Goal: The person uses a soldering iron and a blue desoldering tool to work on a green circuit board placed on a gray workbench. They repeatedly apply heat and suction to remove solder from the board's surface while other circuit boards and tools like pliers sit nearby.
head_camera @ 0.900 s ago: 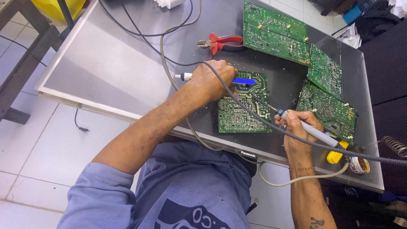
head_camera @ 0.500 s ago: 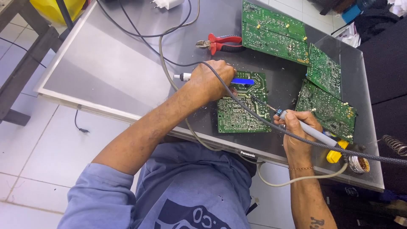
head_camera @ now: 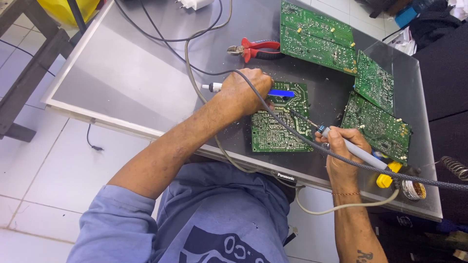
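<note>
A green circuit board (head_camera: 278, 130) lies solder side up on a flat grey panel (head_camera: 131, 73). My left hand (head_camera: 246, 92) is closed around a blue and white desoldering pump (head_camera: 280, 92), whose blue end rests over the board's top edge. My right hand (head_camera: 341, 146) grips a soldering iron (head_camera: 360, 155) by its grey handle. The iron's thin tip (head_camera: 298, 116) touches the board near its upper right part. A braided cable (head_camera: 292, 134) crosses the board between both hands.
Red-handled cutters (head_camera: 256, 48) lie above the board. Three more green circuit boards (head_camera: 317, 36) (head_camera: 374, 82) (head_camera: 378, 125) sit at the right. A solder spool (head_camera: 413, 190) and a yellow tool (head_camera: 387, 176) rest near the panel's right edge. Cables run across the panel.
Hardly anything has changed; both hands stay on the board with the pump and the iron in the same places.
</note>
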